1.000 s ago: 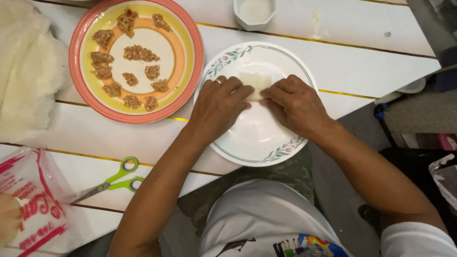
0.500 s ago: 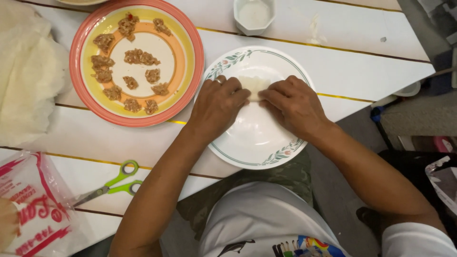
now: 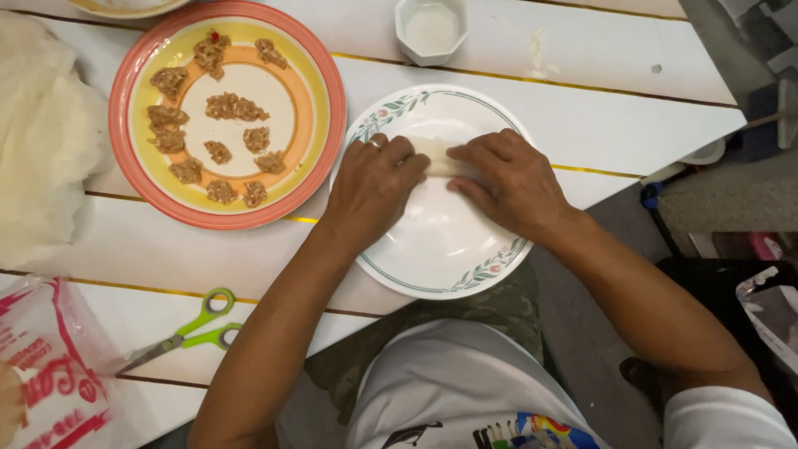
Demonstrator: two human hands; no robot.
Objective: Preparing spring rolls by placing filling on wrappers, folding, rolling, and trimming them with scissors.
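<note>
Both hands, left hand (image 3: 374,179) and right hand (image 3: 507,179), pinch the pale wrapper roll (image 3: 438,156), its long axis running straight between their fingertips, equally near each.

Two round plates: one orange-and-yellow-rimmed plate (image 3: 320,125), one white floral-rimmed plate (image 3: 432,258). Eleven brown filling lumps (image 3: 234,106), one green-handled scissors (image 3: 195,328), one small white cup (image 3: 431,32).

home kitchen | white plank table (image 3: 582,75) | plates, scissors (image 3: 187,328)
</note>
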